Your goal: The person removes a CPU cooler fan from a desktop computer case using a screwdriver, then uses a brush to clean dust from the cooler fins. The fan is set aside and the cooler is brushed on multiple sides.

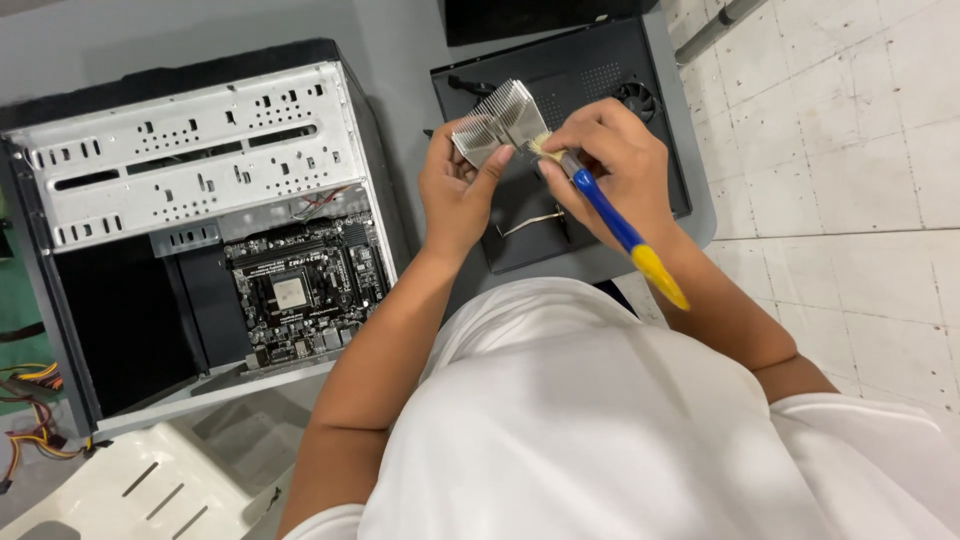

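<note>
Open computer case [190, 150] lies at left of frame, motherboard [300, 285] exposed. At upper centre, my left hand [455, 190] pinches the finned heatsink [500, 120] by its lower edge; its long axis tilts up to the right. My right hand [610, 165] is closed around the brush [610, 220], bristles touching the fins, handle pointing lower right. Black side panel [650, 140] lies beneath; tiled floor [850, 150] open at right.

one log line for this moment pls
left hand holds finned heatsink | right hand holds brush, bristles on fins | open computer case at left

Brush [600, 205] ferrule (inside fist) hidden
</note>
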